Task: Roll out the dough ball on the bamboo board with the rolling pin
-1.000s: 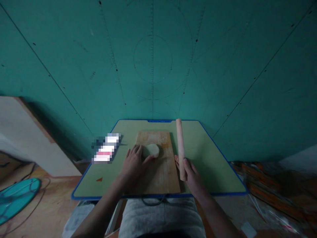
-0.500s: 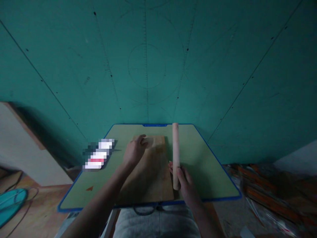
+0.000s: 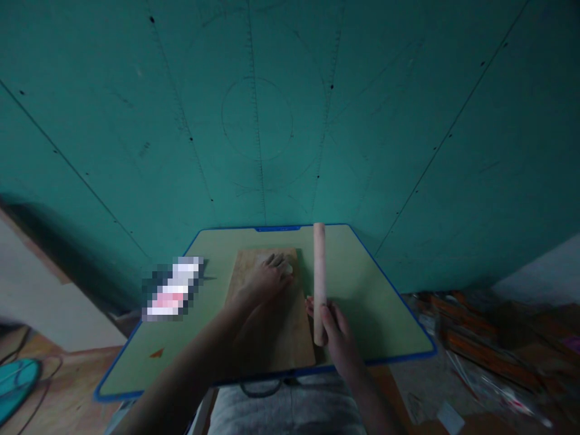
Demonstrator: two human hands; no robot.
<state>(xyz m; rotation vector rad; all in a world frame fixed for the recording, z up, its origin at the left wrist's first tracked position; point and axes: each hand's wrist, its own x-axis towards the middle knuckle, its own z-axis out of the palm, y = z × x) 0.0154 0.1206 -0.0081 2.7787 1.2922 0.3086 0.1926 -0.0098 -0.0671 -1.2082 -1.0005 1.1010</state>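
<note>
My left hand [image 3: 270,277] lies palm down on the wooden cutting board [image 3: 283,338], its fingers stretched out. Under and beside the fingertips shows the edge of a small pale piece, dough-like in look [image 3: 289,268]; my hand covers the rest of it. My right hand [image 3: 333,326] is closed round the lower end of a rolling pin [image 3: 319,266]. The pin is held upright in view, just beyond the board's right edge, its far end pointing towards the wall.
The board rests on a small pale green table [image 3: 376,314] with a blue rim. On its left lies a blurred-out rectangular item [image 3: 174,289], with a small orange triangle [image 3: 157,353] nearer me. A green wall [image 3: 290,199] stands behind. Clutter [image 3: 480,338] covers the floor at right.
My left hand has moved right and turned flat onto the board, its fingers stretching out over the pale piece. My right hand keeps the rolling pin in nearly the same place. The view has shifted slightly.
</note>
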